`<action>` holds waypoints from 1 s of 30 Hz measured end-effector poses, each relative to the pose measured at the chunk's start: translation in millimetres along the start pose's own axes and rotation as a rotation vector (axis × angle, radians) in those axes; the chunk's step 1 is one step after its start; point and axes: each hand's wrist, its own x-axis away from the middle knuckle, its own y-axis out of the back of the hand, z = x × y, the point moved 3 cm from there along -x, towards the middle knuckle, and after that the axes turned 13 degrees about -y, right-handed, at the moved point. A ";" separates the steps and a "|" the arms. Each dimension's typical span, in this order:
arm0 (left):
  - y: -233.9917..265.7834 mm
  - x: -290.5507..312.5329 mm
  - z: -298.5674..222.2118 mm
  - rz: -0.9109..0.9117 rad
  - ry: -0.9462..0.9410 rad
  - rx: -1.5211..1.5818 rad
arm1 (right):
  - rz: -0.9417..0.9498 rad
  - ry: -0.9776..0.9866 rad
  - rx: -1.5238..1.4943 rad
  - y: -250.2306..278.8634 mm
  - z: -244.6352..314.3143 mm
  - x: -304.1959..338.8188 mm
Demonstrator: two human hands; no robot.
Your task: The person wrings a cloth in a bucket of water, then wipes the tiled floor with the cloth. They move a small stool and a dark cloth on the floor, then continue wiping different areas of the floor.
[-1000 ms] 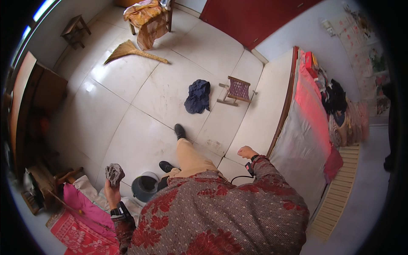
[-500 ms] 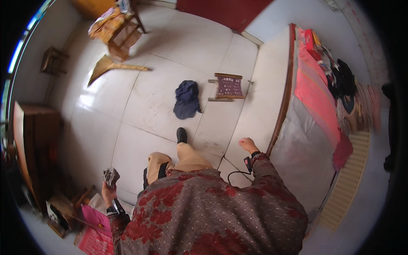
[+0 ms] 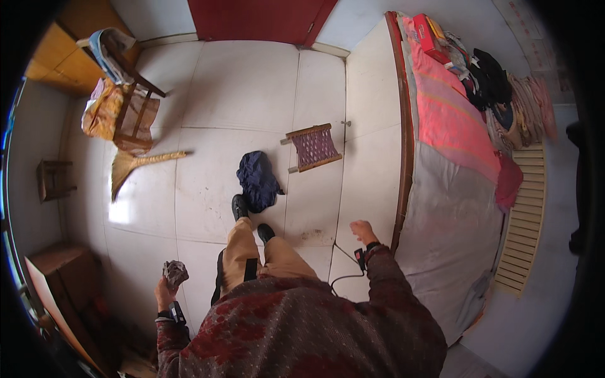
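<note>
A crumpled grey rag [image 3: 176, 273] is bunched in my left hand [image 3: 165, 293], held out at my left side above the floor. My right hand [image 3: 362, 231] is closed and hangs in the air near the bed's edge, with nothing seen in it. A dark navy cloth [image 3: 257, 181] lies crumpled on the tiles just beyond my black shoes [image 3: 239, 206]. Past it to the right, a small folding stool [image 3: 315, 148] with a purple woven seat lies on the floor.
To the right stands a bed [image 3: 450, 233] with a wooden edge, a pink cover and piled clothes. A straw broom [image 3: 135, 165] lies beside a wooden chair [image 3: 129, 116] at the far left. A small stool [image 3: 57, 179] and a brown cabinet [image 3: 69, 271] line the left wall.
I have stepped forward, and both shoes now show close to the navy cloth. The view has turned, so the broom and chair sit lower and further left. The rag stays in my left hand.
</note>
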 end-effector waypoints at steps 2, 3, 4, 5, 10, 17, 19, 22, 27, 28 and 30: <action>-27.6 -26.5 -24.7 0.045 0.055 -0.147 | -0.002 -0.164 -0.185 -7.7 1.6 -0.4; -47.0 -35.9 -36.6 0.066 0.051 -0.079 | 0.002 -0.188 -0.233 -13.8 6.9 -5.0; -66.0 -44.3 -49.9 0.035 0.036 -0.100 | 0.012 -0.182 -0.284 -20.9 15.9 -13.4; -86.4 -49.3 -64.1 0.067 -0.002 -0.107 | 0.036 -0.218 -0.324 -29.0 28.4 -28.6; -157.2 -48.3 -97.0 0.144 -0.084 -0.212 | 0.135 -0.260 -0.470 -79.7 97.7 -145.0; -193.9 -37.5 -59.9 -0.097 0.048 -0.440 | 0.112 -0.401 -0.871 -161.5 172.9 -324.7; -204.5 -37.5 -47.6 -0.099 0.123 -0.463 | 0.193 -0.397 -1.034 -178.0 180.5 -361.1; -220.4 -45.3 -33.7 -0.145 0.145 -0.449 | 0.269 -0.401 -1.323 -195.4 182.6 -398.6; -248.8 -65.4 -27.9 0.066 0.084 -0.743 | 0.337 -0.227 -1.420 -193.6 153.1 -424.3; -254.2 -70.6 -27.3 0.132 0.038 -0.845 | 0.361 -0.193 -1.430 -189.7 139.1 -423.9; -254.4 -74.5 -21.8 -0.091 0.161 -0.569 | 0.279 -0.167 -1.436 -183.3 100.4 -421.4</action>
